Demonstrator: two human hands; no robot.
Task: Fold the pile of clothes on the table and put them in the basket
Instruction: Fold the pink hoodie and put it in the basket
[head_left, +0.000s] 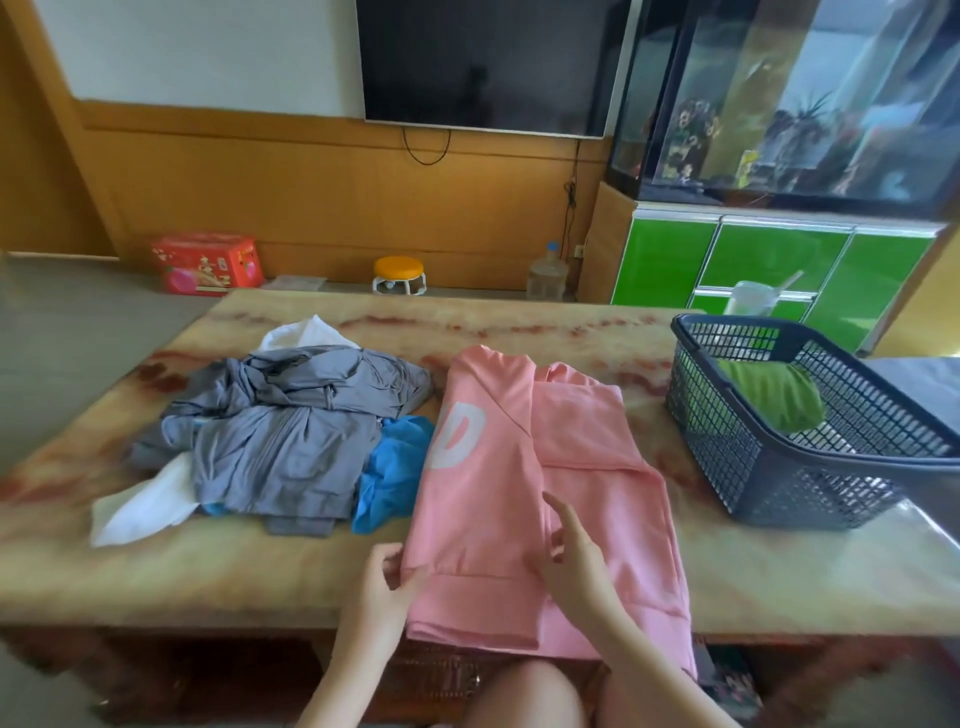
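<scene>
- While the person sits at the 6 o'clock edge of a marbled table (234, 571), a pink sweatshirt (483, 519) lies flat in front of them, at the table's middle and reaching to the near edge.
- Its long axis runs from 6 o'clock to 12 o'clock, leaning slightly toward 11. The ribbed hem points at the person and hangs a little over the table edge; the neck end points away.
- Part of the sweatshirt is folded lengthwise over the rest, and part of a large white letter shows on the side toward 9 o'clock.
- The left hand (382, 577) pinches the hem corner on the 9 o'clock side between curled fingers and thumb.
- The right hand (571, 556) rests on the lengthwise fold near the hem, fingers loose and mostly straight, index finger pointing to 12 o'clock, grasping nothing visible.
- At 9 o'clock sits the unfolded pile: a crumpled grey garment (291, 431) on top, a white garment (145, 504) under it, and a blue garment (395, 473) touching the sweatshirt's edge.
- At 3 o'clock, near the sweatshirt but apart from it, stands a dark mesh basket (779, 483) holding a green garment (774, 395).
</scene>
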